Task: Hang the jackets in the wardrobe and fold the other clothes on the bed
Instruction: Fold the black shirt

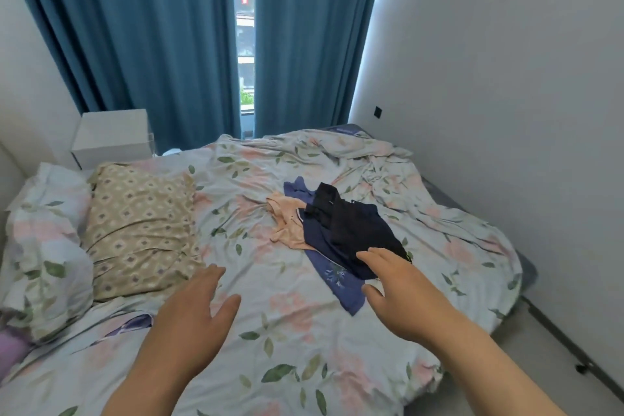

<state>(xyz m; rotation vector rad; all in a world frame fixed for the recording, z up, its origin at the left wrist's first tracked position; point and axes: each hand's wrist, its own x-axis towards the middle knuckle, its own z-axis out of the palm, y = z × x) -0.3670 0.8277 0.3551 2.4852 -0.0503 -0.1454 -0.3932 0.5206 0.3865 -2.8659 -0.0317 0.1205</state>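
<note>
Head cam, looking down at the bed (297, 348) with its floral cover, so going left to right: a beige patterned pillow (141, 230) sits off to the left, nothing to do with the job. Next is the left hand (199, 311), hovering over bare duvet with fingers straight and close together, thumb out, holding nothing, well apart from the clothes. Then the little pile: a peach top (290, 230) on its left edge, a blue garment (337, 284) underneath running from the far side back toward the person, and a dark garment (354, 223) crumpled on top. The right hand (398, 294) is clearly the nearer one, fingers stretched out, thumb apart, tips right at the near edge of the dark piece, though I can't tell if they're actually touching. The pile lies just ahead and slightly left of those fingertips, so I'd guess the right hand picks up first. No wardrobe in view.
</note>
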